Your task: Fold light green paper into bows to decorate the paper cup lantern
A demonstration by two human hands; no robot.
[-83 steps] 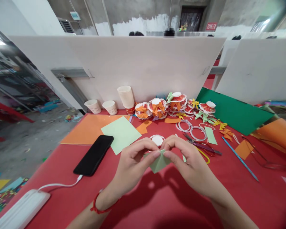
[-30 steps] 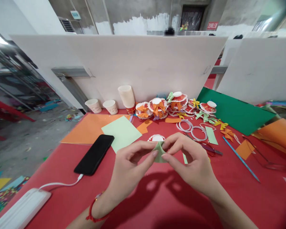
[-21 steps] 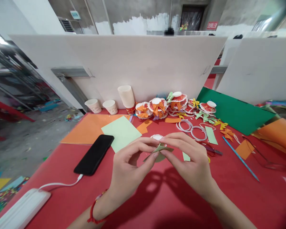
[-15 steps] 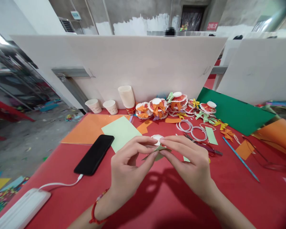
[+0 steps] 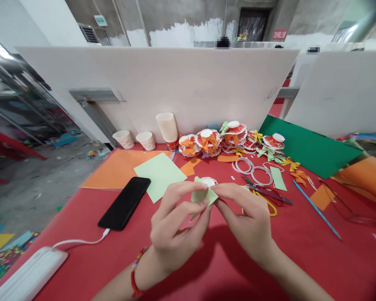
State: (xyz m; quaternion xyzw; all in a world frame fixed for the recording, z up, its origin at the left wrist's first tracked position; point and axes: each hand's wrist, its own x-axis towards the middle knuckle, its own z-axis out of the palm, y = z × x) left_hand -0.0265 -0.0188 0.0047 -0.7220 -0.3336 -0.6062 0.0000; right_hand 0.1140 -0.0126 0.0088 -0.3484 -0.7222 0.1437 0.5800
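Pinching a small green paper between them above the red table, the left hand and right hand seem to be mid-fold; the next move likely calls for pressing the creases firm, though the grip partly hides them.

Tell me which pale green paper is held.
The small folded piece, held between the left hand and right hand; the large sheet and rectangular strip lie flat.

Paper: pale green, seemingly plain.
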